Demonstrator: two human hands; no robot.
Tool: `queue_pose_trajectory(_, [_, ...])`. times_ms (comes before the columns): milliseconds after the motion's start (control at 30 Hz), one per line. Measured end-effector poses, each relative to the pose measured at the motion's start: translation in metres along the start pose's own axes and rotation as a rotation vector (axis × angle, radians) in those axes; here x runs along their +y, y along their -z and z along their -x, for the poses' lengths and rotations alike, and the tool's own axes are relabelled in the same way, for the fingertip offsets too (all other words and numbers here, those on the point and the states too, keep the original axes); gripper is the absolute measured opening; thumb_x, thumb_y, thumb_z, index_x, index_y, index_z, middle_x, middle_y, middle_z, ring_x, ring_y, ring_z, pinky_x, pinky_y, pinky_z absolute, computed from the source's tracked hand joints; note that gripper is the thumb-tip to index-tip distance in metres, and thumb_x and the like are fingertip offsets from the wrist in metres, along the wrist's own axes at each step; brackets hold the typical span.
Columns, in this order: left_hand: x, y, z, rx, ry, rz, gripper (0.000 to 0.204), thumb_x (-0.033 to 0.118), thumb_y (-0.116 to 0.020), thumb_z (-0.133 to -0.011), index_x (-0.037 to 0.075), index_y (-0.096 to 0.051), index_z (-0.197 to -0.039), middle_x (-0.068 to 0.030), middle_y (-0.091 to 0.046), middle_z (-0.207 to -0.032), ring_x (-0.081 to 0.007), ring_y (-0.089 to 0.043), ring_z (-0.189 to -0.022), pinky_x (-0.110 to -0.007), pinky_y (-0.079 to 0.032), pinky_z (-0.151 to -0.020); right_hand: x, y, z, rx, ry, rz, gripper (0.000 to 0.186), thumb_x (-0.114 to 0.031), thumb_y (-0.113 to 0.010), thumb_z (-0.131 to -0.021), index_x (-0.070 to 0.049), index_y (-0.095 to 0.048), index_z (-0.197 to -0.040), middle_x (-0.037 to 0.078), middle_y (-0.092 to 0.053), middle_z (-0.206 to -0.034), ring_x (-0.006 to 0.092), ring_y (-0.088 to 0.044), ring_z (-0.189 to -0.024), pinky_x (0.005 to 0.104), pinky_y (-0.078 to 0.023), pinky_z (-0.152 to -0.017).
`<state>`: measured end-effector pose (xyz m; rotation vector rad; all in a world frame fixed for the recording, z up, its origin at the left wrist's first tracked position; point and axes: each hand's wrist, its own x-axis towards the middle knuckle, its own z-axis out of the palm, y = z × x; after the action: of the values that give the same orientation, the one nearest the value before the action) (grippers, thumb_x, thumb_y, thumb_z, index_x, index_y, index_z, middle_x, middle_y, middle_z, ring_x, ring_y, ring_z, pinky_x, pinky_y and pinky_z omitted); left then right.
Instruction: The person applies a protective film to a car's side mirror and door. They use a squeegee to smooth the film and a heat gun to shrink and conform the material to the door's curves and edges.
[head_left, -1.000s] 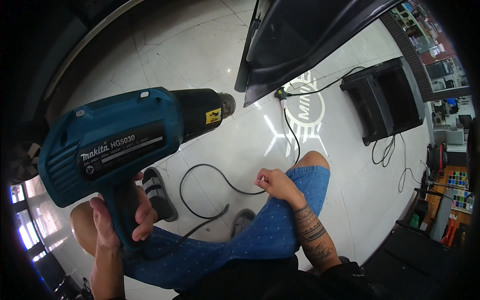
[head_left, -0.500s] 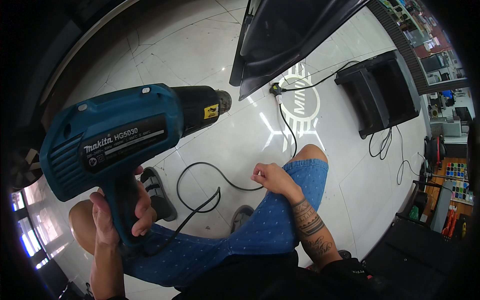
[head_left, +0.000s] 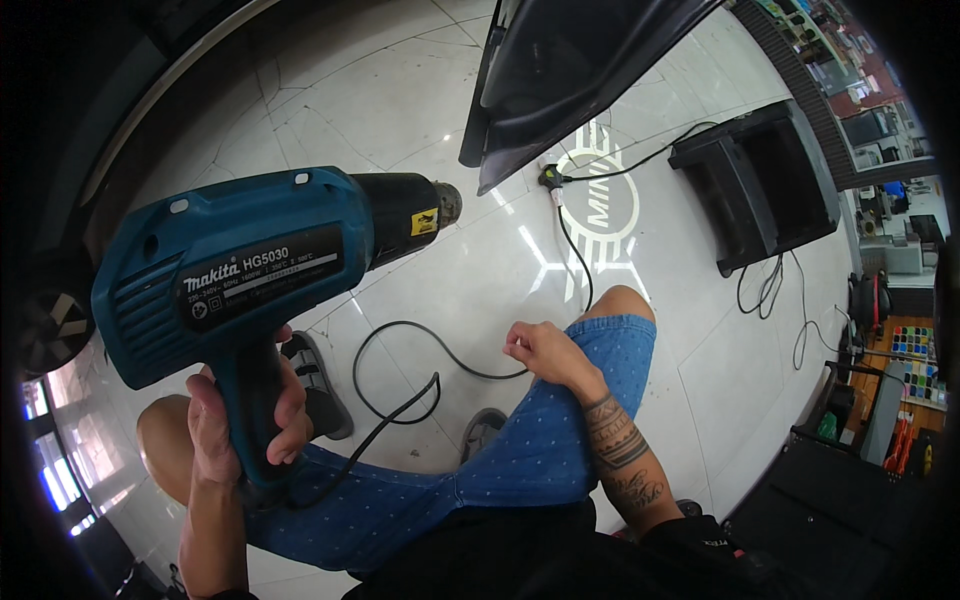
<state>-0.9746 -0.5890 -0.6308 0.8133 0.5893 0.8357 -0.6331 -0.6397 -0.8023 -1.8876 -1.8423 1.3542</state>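
A blue and black heat gun (head_left: 235, 270) fills the left side, its metal nozzle (head_left: 450, 204) pointing right and slightly upward. My left hand (head_left: 250, 410) is closed round its grip, with the thumb on the near side and fingers wrapped over the front. A black power cord (head_left: 360, 455) leaves the base of the handle and loops across the floor. On my right thigh, by the knee, rests my right hand (head_left: 545, 352), fingers loosely curled in and nothing visible in them. The nozzle's end is apart from the dark panel above it.
A dark glossy panel (head_left: 560, 70), like a car door, hangs over the floor at the top. The cord meets a plug connector (head_left: 552, 178) on the pale tiles (head_left: 430, 150). A black stool-like box (head_left: 755, 190) stands right of it; a shelf with colourful items (head_left: 918, 360) is farther right.
The heat gun has shifted slightly right in my left hand, its nozzle staying at nearly the same spot. My right hand has stayed on my thigh.
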Motion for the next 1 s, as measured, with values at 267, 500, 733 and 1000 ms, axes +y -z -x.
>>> queue_pose_trajectory(267, [0.001,-0.001,0.003,-0.001,-0.003,0.006,0.083,0.062,-0.041,-0.087,-0.008,-0.030,-0.130,-0.0122,-0.049,-0.073,-0.0137,-0.050,-0.045,-0.025,-0.044,-0.040,-0.002,0.011,-0.006,0.091,-0.002,-0.085,0.018,-0.017,-0.059,-0.086,0.001,-0.061,-0.088,0.020,-0.062,-0.070,0.0344,-0.060,-0.064,0.0392,-0.046,-0.061])
queue_pose_trajectory(500, [0.002,-0.001,0.004,0.018,0.008,0.022,0.085,0.064,-0.039,-0.086,-0.007,-0.030,-0.132,-0.0130,-0.050,-0.074,-0.0144,-0.050,-0.045,-0.025,-0.044,-0.041,0.001,0.011,-0.011,0.128,0.018,-0.065,0.018,-0.016,-0.058,-0.086,0.002,-0.060,-0.086,0.021,-0.060,-0.066,0.0334,-0.058,-0.060,0.0385,-0.046,-0.059])
queue_pose_trajectory(733, [0.006,-0.004,-0.001,0.026,0.012,0.027,0.071,0.051,-0.046,-0.091,-0.007,-0.032,-0.129,-0.0155,-0.052,-0.083,-0.0152,-0.053,-0.050,-0.025,-0.046,-0.044,-0.007,0.024,-0.025,0.252,0.151,-0.107,0.013,-0.012,-0.058,-0.085,0.001,-0.060,-0.087,0.019,-0.057,-0.064,0.0314,-0.056,-0.058,0.0371,-0.044,-0.057])
queue_pose_trajectory(1000, [0.021,-0.001,-0.008,0.311,-0.282,-0.331,0.055,0.035,-0.050,-0.091,-0.006,-0.038,-0.124,-0.0152,-0.051,-0.100,-0.0105,-0.055,-0.059,-0.020,-0.046,-0.050,-0.093,0.107,-0.066,0.630,0.597,0.141,0.015,-0.012,-0.067,-0.081,0.001,-0.062,-0.086,0.014,-0.054,-0.063,0.0259,-0.050,-0.052,0.0320,-0.039,-0.050])
